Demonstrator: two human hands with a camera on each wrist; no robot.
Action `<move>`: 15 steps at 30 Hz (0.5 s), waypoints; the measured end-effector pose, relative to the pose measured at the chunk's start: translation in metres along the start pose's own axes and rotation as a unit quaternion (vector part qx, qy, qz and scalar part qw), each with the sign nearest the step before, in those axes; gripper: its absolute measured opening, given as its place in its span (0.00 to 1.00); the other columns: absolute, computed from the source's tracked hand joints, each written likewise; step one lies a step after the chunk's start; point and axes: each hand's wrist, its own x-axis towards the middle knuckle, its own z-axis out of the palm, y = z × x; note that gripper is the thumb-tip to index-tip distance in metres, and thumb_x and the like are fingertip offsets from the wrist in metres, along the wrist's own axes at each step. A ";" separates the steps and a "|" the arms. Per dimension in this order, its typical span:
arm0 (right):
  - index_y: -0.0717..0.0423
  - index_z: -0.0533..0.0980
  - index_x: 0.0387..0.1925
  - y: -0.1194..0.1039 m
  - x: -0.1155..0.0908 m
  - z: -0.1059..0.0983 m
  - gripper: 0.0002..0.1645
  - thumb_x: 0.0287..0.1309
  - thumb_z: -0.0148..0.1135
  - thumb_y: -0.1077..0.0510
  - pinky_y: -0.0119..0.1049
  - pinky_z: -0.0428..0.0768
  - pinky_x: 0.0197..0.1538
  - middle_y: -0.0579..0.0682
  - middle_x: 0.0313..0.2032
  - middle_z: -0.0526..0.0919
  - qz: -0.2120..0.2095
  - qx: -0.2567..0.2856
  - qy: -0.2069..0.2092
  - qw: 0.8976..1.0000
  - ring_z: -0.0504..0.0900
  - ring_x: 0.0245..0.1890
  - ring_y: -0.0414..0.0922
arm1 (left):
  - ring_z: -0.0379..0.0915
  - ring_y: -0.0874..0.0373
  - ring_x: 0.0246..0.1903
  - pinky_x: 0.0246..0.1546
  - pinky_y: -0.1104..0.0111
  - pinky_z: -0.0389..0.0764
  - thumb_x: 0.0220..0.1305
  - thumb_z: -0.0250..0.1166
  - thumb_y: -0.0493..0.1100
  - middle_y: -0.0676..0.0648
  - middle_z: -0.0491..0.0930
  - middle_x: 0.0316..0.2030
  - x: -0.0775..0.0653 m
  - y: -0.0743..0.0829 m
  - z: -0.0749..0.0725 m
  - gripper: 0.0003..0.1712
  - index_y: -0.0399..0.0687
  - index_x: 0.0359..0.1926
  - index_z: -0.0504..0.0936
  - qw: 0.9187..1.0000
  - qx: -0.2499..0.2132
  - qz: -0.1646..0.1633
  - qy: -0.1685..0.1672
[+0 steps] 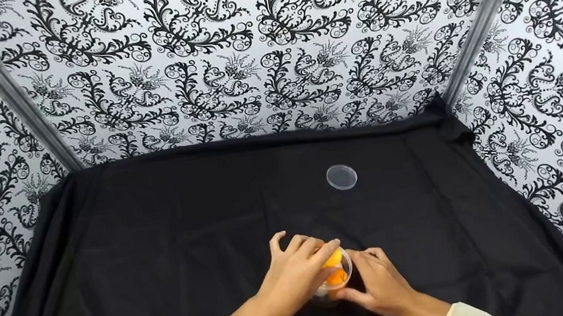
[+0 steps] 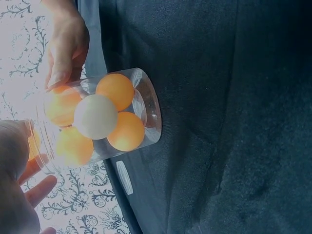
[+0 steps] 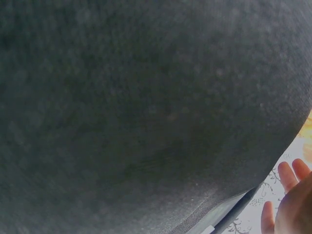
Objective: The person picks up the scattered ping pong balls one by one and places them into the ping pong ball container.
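A clear plastic jar (image 2: 153, 114) stands upright on the black cloth, filled with several orange balls and a white ball (image 2: 96, 117). My right hand (image 1: 382, 280) grips the jar's side; in the left wrist view its thumb (image 2: 59, 73) lies along the wall. Over the open mouth, my left hand (image 1: 293, 274) pinches an orange ball (image 1: 333, 258) between thumb and forefinger, its other fingers spread past the rim. Another orange ball (image 1: 337, 277), with a small dark mark, shows just inside the mouth. The right wrist view catches only part of a hand (image 3: 295, 204) at its edge.
A clear round lid (image 1: 342, 177) lies on the black cloth (image 1: 165, 258) beyond the hands, a little to the right. Patterned white panels (image 1: 215, 53) close off the back and both sides. The cloth is bunched at the back right corner.
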 end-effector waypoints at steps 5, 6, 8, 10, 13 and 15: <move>0.52 0.71 0.65 0.000 0.000 -0.002 0.46 0.54 0.67 0.29 0.39 0.71 0.56 0.41 0.57 0.84 0.005 -0.001 -0.006 1.000 0.84 0.51 0.38 | 0.77 0.61 0.47 0.54 0.40 0.75 0.60 0.73 0.58 0.58 0.81 0.48 0.000 0.001 0.000 0.31 0.64 0.64 0.78 1.000 -0.004 -0.002 -0.001; 0.52 0.71 0.65 -0.001 0.000 -0.003 0.46 0.54 0.67 0.29 0.40 0.72 0.56 0.41 0.57 0.83 0.006 0.001 -0.006 1.000 0.84 0.51 0.38 | 0.77 0.61 0.48 0.54 0.40 0.74 0.59 0.73 0.57 0.57 0.81 0.49 0.000 0.001 0.000 0.31 0.64 0.64 0.78 1.000 -0.006 -0.002 -0.003; 0.52 0.71 0.65 -0.001 0.000 -0.003 0.46 0.54 0.68 0.29 0.40 0.72 0.56 0.41 0.57 0.83 0.007 0.004 -0.005 1.000 0.84 0.51 0.38 | 0.77 0.61 0.48 0.54 0.40 0.74 0.58 0.75 0.56 0.57 0.81 0.50 0.000 0.001 0.000 0.32 0.64 0.64 0.78 1.000 -0.007 -0.003 -0.005; 0.51 0.71 0.65 -0.001 0.001 -0.003 0.45 0.54 0.68 0.29 0.40 0.72 0.56 0.41 0.57 0.83 0.007 0.004 -0.004 1.000 0.84 0.51 0.37 | 0.77 0.60 0.49 0.55 0.40 0.74 0.58 0.75 0.55 0.57 0.81 0.50 0.000 0.000 -0.001 0.33 0.64 0.64 0.78 1.000 -0.008 -0.003 -0.008; 0.51 0.72 0.64 -0.001 0.000 -0.003 0.45 0.55 0.68 0.29 0.40 0.72 0.55 0.41 0.58 0.83 0.007 0.004 -0.005 1.000 0.84 0.51 0.37 | 0.77 0.60 0.49 0.54 0.40 0.74 0.57 0.76 0.55 0.57 0.81 0.50 0.000 0.000 -0.001 0.33 0.64 0.64 0.78 1.000 -0.008 -0.002 -0.007; 0.51 0.72 0.65 -0.001 -0.001 -0.002 0.45 0.55 0.67 0.29 0.40 0.73 0.55 0.41 0.58 0.83 0.009 0.004 -0.008 1.000 0.84 0.52 0.37 | 0.77 0.60 0.48 0.54 0.40 0.74 0.57 0.76 0.55 0.56 0.81 0.50 -0.001 0.000 -0.001 0.33 0.63 0.64 0.78 1.000 -0.006 -0.001 -0.006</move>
